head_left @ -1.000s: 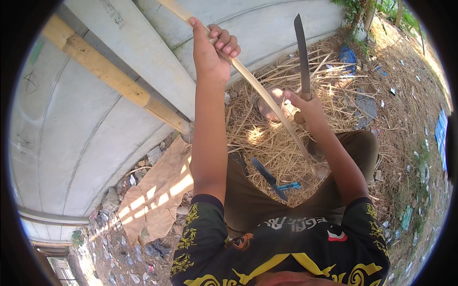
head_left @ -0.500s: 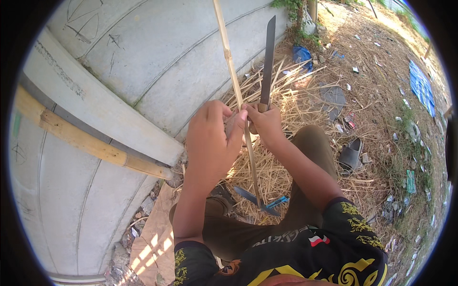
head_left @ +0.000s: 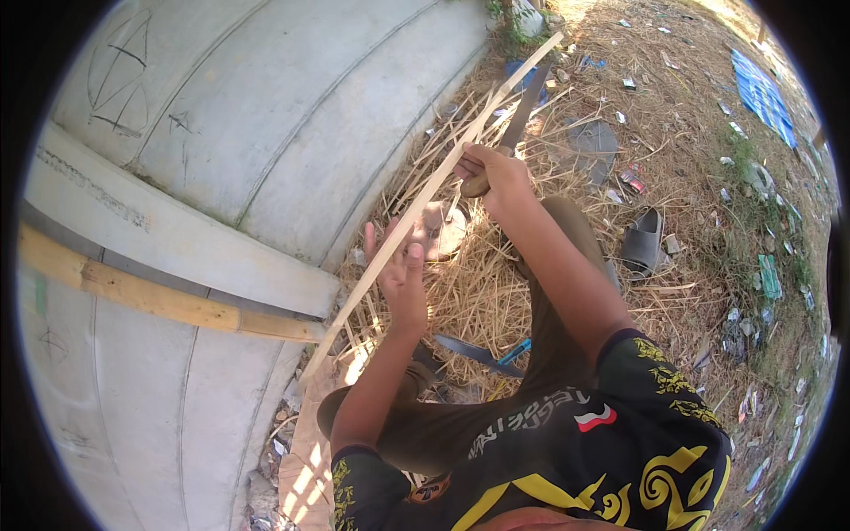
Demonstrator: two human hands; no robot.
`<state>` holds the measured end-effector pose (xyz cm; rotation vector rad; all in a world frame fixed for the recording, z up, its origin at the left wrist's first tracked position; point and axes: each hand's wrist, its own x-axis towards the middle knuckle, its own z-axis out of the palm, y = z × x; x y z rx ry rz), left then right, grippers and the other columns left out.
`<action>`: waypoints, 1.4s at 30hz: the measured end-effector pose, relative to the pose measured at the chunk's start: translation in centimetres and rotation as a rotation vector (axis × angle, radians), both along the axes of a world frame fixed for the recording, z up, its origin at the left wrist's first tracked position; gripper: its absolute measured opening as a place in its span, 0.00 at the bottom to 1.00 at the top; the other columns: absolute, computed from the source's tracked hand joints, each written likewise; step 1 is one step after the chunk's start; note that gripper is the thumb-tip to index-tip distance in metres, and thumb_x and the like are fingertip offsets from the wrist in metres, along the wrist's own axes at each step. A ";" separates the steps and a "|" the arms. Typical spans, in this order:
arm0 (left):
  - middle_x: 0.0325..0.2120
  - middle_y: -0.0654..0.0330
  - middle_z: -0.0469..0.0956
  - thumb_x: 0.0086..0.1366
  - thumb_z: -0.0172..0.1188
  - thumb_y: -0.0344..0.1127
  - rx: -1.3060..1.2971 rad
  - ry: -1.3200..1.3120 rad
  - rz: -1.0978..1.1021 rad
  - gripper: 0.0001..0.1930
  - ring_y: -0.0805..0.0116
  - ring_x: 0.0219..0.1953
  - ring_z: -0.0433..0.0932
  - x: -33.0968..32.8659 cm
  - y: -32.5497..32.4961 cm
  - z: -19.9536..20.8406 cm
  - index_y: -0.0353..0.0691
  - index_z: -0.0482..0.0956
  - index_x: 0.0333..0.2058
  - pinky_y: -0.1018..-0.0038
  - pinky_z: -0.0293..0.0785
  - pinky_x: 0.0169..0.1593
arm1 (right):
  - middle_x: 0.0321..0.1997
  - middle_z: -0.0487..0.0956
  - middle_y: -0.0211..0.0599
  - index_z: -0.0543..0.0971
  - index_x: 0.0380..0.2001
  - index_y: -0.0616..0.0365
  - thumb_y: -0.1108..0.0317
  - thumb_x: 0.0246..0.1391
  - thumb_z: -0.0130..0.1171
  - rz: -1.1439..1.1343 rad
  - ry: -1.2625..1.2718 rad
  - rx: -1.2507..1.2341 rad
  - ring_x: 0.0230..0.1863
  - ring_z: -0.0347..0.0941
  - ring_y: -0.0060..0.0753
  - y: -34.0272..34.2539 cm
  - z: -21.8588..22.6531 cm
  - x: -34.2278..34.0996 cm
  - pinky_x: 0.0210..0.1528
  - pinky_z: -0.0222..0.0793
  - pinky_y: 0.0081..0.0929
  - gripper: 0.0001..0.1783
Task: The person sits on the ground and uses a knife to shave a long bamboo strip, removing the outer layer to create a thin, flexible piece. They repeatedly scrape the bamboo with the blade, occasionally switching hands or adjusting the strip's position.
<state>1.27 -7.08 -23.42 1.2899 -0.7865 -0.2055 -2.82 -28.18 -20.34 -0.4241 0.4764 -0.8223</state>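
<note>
My right hand (head_left: 498, 180) is closed round the wooden handle of a long machete (head_left: 524, 111), blade pointing up and away. The same fingers pinch a long pale bamboo strip (head_left: 431, 188), which slants from the upper right down to the lower left, crossing in front of the wall. My left hand (head_left: 403, 279) is open, fingers spread, beside and partly behind the strip's lower half; whether it touches the strip I cannot tell. Below, between my legs, lie a dark blade (head_left: 476, 352) and a blue-handled tool (head_left: 515, 352), perhaps a cutter.
Grey concrete wall panels (head_left: 292, 115) rise on the left, with a bamboo pole (head_left: 159, 296) along them. Shavings and split strips (head_left: 478, 301) cover the ground around a pale block (head_left: 445, 232). To the right lie a grey sandal (head_left: 644, 241), litter and a blue plaid sheet (head_left: 763, 99).
The strip has swung from near upright to a long diagonal. My left hand has opened and dropped away from my right. The machete has tilted right, still in my right hand.
</note>
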 end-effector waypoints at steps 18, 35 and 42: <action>0.15 0.64 0.59 0.66 0.53 0.29 -0.497 -0.387 -0.064 0.09 0.76 0.14 0.56 -1.0 1.4 13.2 0.42 0.63 0.41 0.77 0.58 0.19 | 0.35 0.81 0.50 0.73 0.40 0.68 0.76 0.61 0.54 0.643 0.319 0.228 0.30 0.82 0.36 6.5 -7.2 5.8 0.25 0.78 0.28 0.07; 0.09 0.71 0.47 0.76 0.53 0.44 -0.410 -0.307 0.155 0.30 0.80 0.13 0.42 -1.4 -0.7 16.7 0.49 0.50 0.16 0.74 0.39 0.18 | 0.25 0.67 0.29 0.67 0.36 0.61 0.75 0.61 0.53 0.527 0.229 0.466 0.25 0.70 0.26 3.9 -5.2 4.0 0.33 0.81 0.37 0.05; 0.09 0.71 0.45 0.75 0.51 0.43 -0.467 -0.296 0.250 0.28 0.80 0.13 0.40 -3.0 2.0 18.6 0.51 0.49 0.17 0.74 0.37 0.18 | 0.22 0.68 0.29 0.68 0.32 0.60 0.77 0.59 0.52 0.484 0.208 0.452 0.20 0.68 0.22 3.3 -3.5 2.5 0.31 0.79 0.32 0.04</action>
